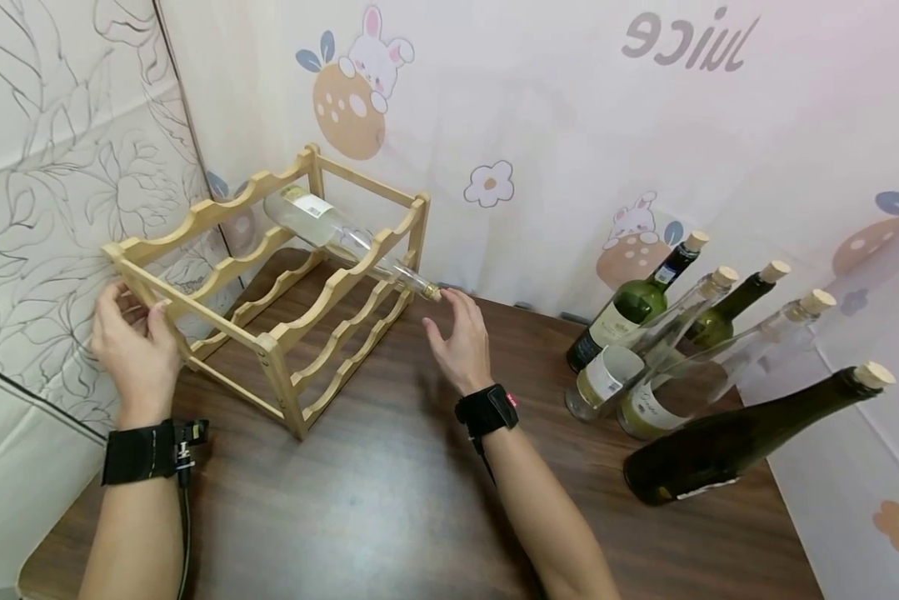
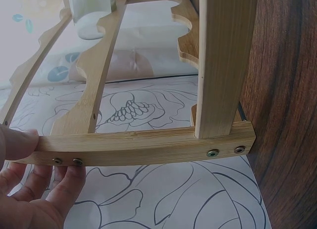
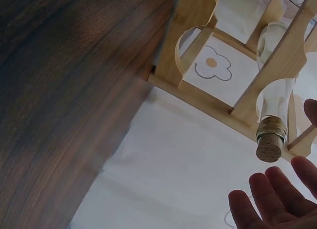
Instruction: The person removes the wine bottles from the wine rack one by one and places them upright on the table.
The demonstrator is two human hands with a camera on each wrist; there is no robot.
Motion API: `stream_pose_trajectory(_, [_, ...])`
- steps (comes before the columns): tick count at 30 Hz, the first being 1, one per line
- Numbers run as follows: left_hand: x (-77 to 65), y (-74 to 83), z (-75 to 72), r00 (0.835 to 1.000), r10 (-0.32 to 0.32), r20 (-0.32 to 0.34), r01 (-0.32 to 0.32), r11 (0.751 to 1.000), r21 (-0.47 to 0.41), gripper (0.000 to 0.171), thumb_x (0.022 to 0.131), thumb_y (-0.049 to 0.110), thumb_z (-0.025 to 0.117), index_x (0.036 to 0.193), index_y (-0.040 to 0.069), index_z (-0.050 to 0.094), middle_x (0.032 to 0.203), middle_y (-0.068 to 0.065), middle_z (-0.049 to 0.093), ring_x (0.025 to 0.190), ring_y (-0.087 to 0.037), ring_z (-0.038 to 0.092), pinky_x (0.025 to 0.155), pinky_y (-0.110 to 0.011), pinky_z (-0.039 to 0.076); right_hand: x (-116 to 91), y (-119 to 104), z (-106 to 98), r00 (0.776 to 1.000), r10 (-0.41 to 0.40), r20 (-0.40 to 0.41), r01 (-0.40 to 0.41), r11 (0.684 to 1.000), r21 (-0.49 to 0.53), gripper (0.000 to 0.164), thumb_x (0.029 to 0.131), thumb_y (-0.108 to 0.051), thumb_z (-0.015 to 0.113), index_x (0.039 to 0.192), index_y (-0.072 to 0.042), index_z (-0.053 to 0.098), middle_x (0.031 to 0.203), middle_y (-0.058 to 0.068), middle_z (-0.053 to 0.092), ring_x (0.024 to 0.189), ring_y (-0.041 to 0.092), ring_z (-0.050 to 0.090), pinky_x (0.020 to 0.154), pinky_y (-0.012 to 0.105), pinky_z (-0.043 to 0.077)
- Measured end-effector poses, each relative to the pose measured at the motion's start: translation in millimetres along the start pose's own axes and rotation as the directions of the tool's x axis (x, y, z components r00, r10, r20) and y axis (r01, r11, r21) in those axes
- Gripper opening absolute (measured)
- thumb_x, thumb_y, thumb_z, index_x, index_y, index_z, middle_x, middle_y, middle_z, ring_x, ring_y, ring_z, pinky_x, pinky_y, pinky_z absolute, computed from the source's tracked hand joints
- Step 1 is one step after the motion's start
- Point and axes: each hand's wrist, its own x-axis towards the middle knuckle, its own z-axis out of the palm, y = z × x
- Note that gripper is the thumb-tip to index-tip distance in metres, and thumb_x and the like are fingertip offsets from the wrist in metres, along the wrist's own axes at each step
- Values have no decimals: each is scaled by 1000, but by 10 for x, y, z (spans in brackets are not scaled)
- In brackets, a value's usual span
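Note:
A light wooden wine rack [image 1: 286,387] stands at the left of the table in the head view. My left hand [image 1: 136,346] grips its near left corner post, thumb on one side and fingers curled on the other, as the left wrist view shows at the post [image 2: 133,148]. In the rack's top tier, at the far end, lies a clear glass bottle [image 1: 322,227], its corked neck jutting out toward the right. Close to the cork [image 3: 269,148] is my right hand [image 1: 460,342], its fingers spread and relaxed; the right wrist view shows a gap between them.
Several corked bottles stand at the table's right: a labelled green bottle [image 1: 629,308], a clear bottle [image 1: 602,383], and a tall dark green bottle [image 1: 734,446] nearest me among them. A patterned wall covering [image 1: 539,100] rises behind the brown table [image 1: 359,500].

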Motion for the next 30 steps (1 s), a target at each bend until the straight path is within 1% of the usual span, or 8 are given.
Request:
stream_pose_trajectory(6, [-1,-9,-8,1000,1,6,-1,1000,7,38,101,9,65,139,5,62,112,27,47,97,13,50,93,-10,52,49,-18,67,1000,2,2,-2,1000,6,55,95,-18,77,144,0,57,149,19,57,138,37,56,118,49,47])
stream_pose_trajectory(7, [-2,-13,-9,1000,2,4,-2,1000,6,38,101,9,65,139,6,62,112,26,48,97,13,50,93,-10,52,58,-24,75,1000,-1,1,1,1000,5,55,95,-18,77,144,0,57,148,19,57,137,36,56,117,49,48])
stream_pose_trajectory(11, [2,-20,-2,1000,7,-1,-7,1000,-1,39,100,7,66,138,5,62,110,28,47,96,14,50,93,-10,52,91,-33,111,1000,-11,-13,11,1000,5,54,95,-16,77,143,1,58,147,18,58,133,36,58,113,50,51])
stream_pose_trajectory(17, [-7,-27,0,1000,10,5,-10,1000,-7,39,100,5,65,138,3,62,108,31,45,95,14,51,93,-9,52,111,-29,148,1000,-9,-18,10,1000,7,54,94,-15,78,142,1,58,148,19,57,136,37,57,116,49,49])
stream_pose_trajectory(24, [-30,-32,-11,1000,28,14,-28,1000,-6,39,101,6,65,139,2,61,111,28,45,97,14,49,93,-9,52,118,-8,184,999,-20,-34,20,1000,-3,54,94,-16,79,141,0,59,147,18,58,137,36,57,118,47,48])
stream_pose_trajectory(30, [-31,-34,-12,999,34,11,-34,999,-8,39,101,5,64,140,1,60,115,24,49,98,15,49,94,-9,52,144,-10,191,998,-37,-44,37,999,0,53,93,-17,78,140,0,60,146,21,59,136,37,58,117,49,49])
